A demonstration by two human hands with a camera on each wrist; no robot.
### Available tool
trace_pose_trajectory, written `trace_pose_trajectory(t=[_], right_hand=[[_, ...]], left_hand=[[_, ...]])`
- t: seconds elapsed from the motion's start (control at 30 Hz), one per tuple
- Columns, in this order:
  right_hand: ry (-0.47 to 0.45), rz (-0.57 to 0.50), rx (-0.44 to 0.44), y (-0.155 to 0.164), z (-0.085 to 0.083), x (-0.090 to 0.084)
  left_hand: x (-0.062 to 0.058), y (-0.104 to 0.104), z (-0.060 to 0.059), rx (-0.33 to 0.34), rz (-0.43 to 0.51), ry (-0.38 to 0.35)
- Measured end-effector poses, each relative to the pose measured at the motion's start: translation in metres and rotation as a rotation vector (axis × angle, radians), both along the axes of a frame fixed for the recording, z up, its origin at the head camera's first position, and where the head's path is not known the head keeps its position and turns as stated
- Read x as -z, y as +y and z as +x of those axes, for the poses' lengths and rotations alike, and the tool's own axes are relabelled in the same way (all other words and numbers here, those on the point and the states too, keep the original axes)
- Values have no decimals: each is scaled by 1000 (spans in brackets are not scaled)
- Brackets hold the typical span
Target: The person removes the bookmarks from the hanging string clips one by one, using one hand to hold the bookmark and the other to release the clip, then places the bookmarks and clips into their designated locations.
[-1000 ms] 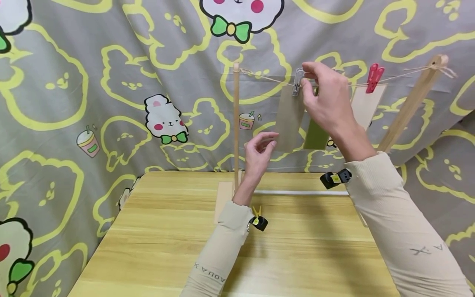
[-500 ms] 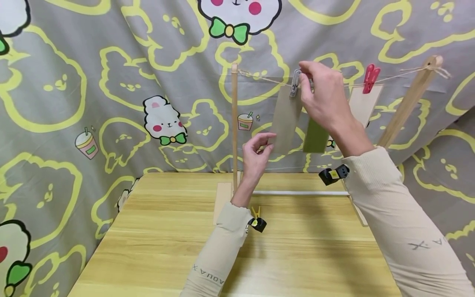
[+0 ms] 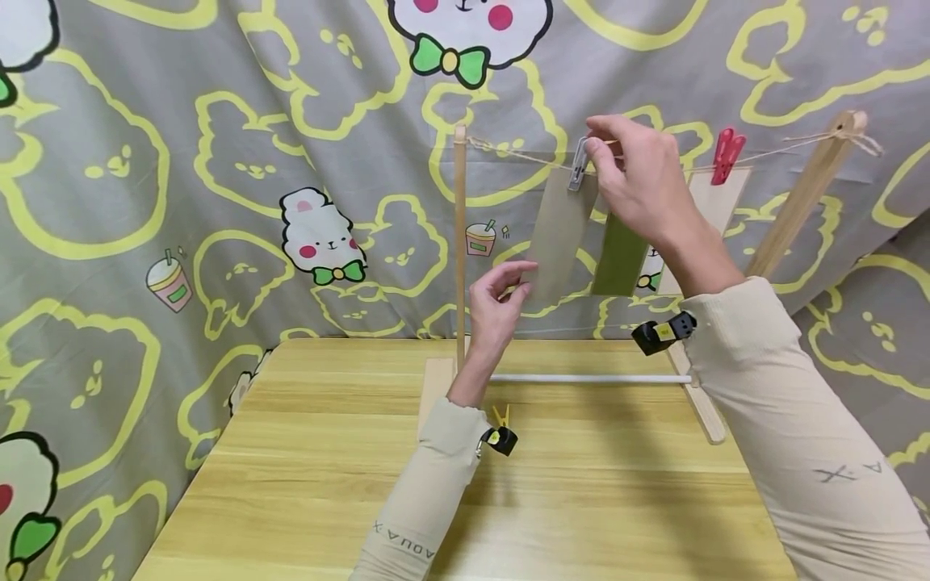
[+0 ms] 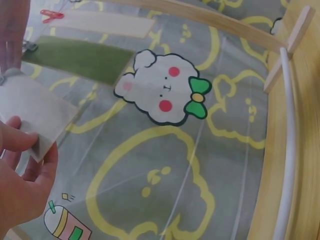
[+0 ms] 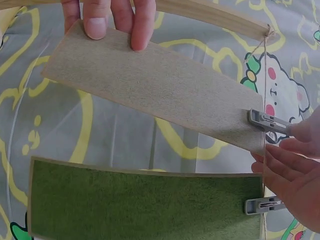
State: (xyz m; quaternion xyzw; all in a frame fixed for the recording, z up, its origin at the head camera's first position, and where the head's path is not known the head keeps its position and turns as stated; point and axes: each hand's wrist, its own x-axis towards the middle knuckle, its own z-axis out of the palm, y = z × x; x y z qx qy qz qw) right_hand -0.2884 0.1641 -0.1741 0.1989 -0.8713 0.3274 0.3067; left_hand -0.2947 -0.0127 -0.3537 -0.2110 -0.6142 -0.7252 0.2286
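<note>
A grey-beige rectangular strip (image 3: 559,234) hangs at a tilt from a thin string, with a grey clothespin (image 5: 267,121) on its upper edge. My left hand (image 3: 494,311) pinches the strip's lower end, thumb on one face and fingers on the other, as the left wrist view shows. The thumb and a finger of my right hand (image 3: 643,181) pinch the handles of that clothespin; the other fingers lie near the string. Beside it hangs a green strip (image 5: 145,202) under a second grey clothespin (image 5: 262,205). Farther right, a red clothespin (image 3: 728,156) holds a cream strip (image 3: 715,198), partly hidden by my right hand.
A left wooden post (image 3: 460,234) and a right wooden post (image 3: 806,194) carry the string. A white rod (image 3: 588,378) joins their feet above the wooden table (image 3: 349,484). A patterned curtain (image 3: 247,194) hangs behind. Something yellow and pronged (image 3: 501,415) shows beside my left wrist.
My left hand has shifted slightly left, drawing the grey-beige strip's lower end with it. My right forearm has moved a little to the right, its fingers staying at the grey clothespin.
</note>
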Motion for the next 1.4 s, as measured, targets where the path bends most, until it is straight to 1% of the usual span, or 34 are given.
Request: trace_pose_trajectory(t=[0.17,0.4,0.7,0.83,1.2,1.3,1.4], right_hand=[[-10,11,12,-1,0,-2],[-27,58,19,0,1,-4],[-119,39,17,-1,5,-8],[-133,20,28,-1,5,-9],[-88,-27,39,0,3,-5],[-62,-43,43,0,2,-4],[-15,-58,44,-2,0,-5]], left_hand=[[-2,-2,1,4,-4,10],[-4,-3,2,-5,-2,19],[-3,-4,1,-11,-9,12],[-2,-4,1,-7,-12,20],[-1,-3,2,0,-2,12],[-1,-3,3,2,-1,14],[1,-4,1,-7,4,21]])
